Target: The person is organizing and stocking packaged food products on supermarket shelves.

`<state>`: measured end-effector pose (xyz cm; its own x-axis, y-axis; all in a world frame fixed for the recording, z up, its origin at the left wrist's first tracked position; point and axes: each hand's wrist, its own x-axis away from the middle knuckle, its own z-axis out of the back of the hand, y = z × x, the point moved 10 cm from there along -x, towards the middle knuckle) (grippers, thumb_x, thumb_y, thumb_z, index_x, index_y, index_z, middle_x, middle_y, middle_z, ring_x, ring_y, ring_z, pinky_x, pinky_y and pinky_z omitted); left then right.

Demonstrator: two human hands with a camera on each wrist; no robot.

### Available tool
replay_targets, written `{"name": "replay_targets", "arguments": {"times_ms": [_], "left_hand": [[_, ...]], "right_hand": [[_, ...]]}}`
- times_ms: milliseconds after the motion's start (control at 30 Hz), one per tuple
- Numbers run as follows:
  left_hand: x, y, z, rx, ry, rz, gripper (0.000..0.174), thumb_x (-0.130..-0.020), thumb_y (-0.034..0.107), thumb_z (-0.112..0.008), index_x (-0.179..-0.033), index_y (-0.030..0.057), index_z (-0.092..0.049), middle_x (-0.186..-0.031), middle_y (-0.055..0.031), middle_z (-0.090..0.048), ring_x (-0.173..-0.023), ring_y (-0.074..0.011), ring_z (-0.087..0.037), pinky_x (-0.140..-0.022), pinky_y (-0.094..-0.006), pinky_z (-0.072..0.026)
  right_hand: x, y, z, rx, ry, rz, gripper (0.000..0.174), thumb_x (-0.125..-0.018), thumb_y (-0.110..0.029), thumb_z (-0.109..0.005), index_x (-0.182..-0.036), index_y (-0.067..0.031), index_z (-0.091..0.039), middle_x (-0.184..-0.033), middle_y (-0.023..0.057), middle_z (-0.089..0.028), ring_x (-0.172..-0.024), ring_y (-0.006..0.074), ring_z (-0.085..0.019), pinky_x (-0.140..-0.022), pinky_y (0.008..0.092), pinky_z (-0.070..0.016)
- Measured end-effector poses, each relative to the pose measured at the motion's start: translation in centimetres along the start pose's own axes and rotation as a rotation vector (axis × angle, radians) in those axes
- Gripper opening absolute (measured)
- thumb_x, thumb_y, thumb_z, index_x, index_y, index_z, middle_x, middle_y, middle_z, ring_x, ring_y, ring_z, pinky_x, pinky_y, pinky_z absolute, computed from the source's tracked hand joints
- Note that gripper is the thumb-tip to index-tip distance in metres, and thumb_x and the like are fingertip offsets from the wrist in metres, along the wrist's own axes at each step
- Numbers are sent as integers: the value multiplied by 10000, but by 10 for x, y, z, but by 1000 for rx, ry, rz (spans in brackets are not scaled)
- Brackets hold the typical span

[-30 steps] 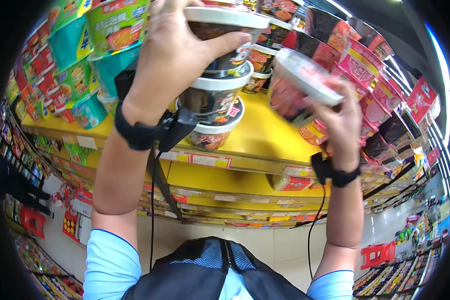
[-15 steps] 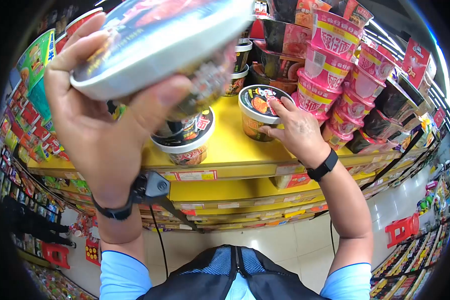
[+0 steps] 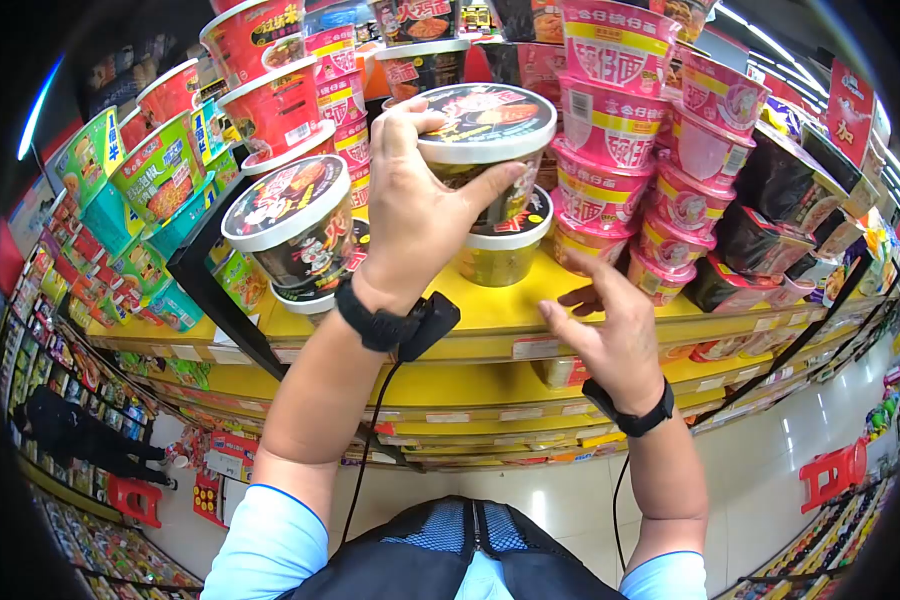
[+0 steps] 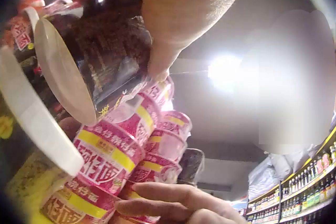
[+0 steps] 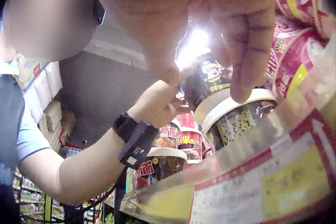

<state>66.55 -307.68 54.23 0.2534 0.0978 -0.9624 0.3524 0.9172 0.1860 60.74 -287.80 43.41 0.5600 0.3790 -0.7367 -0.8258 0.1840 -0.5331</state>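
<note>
My left hand [image 3: 415, 205] grips a black instant noodle bowl [image 3: 490, 120] with a white-rimmed lid, thumb across its front. The bowl is right above a second black noodle bowl [image 3: 505, 258], which stands on the yellow shelf. Low and to the right of that second bowl is my right hand [image 3: 610, 320], fingers spread and holding nothing. From the left wrist view, the held bowl [image 4: 105, 56] shows its pale underside, tilted in that picture. Seen by the right wrist, my right hand [image 5: 210, 24] overlaps the lower bowl [image 5: 241, 119].
Pink noodle bowls [image 3: 605, 150] are stacked close on the right, dark ones [image 3: 800, 190] beyond. At left, more black bowls [image 3: 295, 215] stand by a black shelf post [image 3: 225, 270], with red bowls [image 3: 275, 105] behind. The shelf's front edge [image 3: 530, 347] carries price labels.
My right hand set a black bowl on the shelf and has drawn back from it. My left hand has carried its bowl from the left stack to above that one.
</note>
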Motion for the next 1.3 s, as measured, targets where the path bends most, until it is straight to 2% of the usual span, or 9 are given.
{"name": "replay_targets", "arguments": {"times_ms": [233,400,500,633,767,967,1100,1233,1300], "left_hand": [[15,-30,-40,-17,-70,96,732,-716,364,-963,-1169,-4,-522,-1171,-185,-559,-1148,-370,-565,-1010,-459,-470],[21,4,-8,-189,-87,-52,849,-778,359,-921,-1401,-33,-499,-1505,-279,-456,-1393,-434,-467,-1152,-467,-407],[32,41,72,-215,37,-248,719,-850,256,-874,-1418,-10,-524,-1466,-225,-523,-1355,-374,-515,-1152,-464,-394],[35,-27,172,-319,223,115,558,-1004,295,-727,-1453,35,-523,-1489,-144,-538,-1368,-258,-514,-1152,-411,-381],[64,-125,158,126,-105,506,524,-1018,364,-714,-1407,43,-571,-1561,-182,-461,-1374,-229,-508,-1145,-377,-399],[68,-109,160,392,-48,371,553,-978,325,-769,-1402,34,-564,-1650,-216,-304,-1405,-277,-491,-1162,-399,-426],[65,-116,172,358,21,293,521,-987,304,-759,-1395,38,-572,-1642,-229,-317,-1440,-291,-457,-1173,-404,-408],[40,-83,167,729,76,224,699,-1026,242,-698,-1589,14,-352,-1610,-254,-379,-1479,-310,-417,-1211,-431,-342],[37,-75,171,527,62,160,807,-990,255,-739,-1609,-15,-297,-1589,-234,-426,-1457,-333,-449,-1197,-444,-350]], "right_hand": [[33,12,-1,16,-101,39,515,-830,-237,-863,-1209,46,-661,-1090,223,-724,-832,319,-743,-728,388,-609],[38,13,-8,-26,-113,70,466,-832,-206,-861,-1180,44,-677,-1097,220,-727,-863,310,-750,-751,371,-616],[41,8,-17,-108,-138,50,443,-834,-186,-860,-1170,41,-682,-1094,212,-731,-878,280,-754,-749,356,-618],[20,-43,-28,-163,-102,226,503,-815,-176,-877,-1224,30,-668,-1102,187,-733,-876,262,-752,-742,337,-616],[-33,-121,-61,-167,-139,471,806,-787,-220,-901,-1457,38,-533,-1434,266,-578,-1307,386,-602,-1051,429,-534],[-118,-157,-158,-98,-204,431,1052,-689,-399,-930,-1534,-6,-443,-1523,406,-383,-1332,524,-530,-1107,467,-480],[-134,-164,-185,-176,-348,372,964,-636,-418,-958,-1407,27,-589,-1499,319,-485,-1289,447,-601,-1090,425,-502],[-138,-192,-128,-88,-146,544,777,-588,-288,-1001,-1242,25,-721,-1335,248,-657,-1283,334,-633,-1072,409,-507],[-151,-196,-84,52,-12,594,748,-617,-256,-998,-1258,19,-727,-1356,221,-661,-1269,290,-635,-1055,389,-502]]}}
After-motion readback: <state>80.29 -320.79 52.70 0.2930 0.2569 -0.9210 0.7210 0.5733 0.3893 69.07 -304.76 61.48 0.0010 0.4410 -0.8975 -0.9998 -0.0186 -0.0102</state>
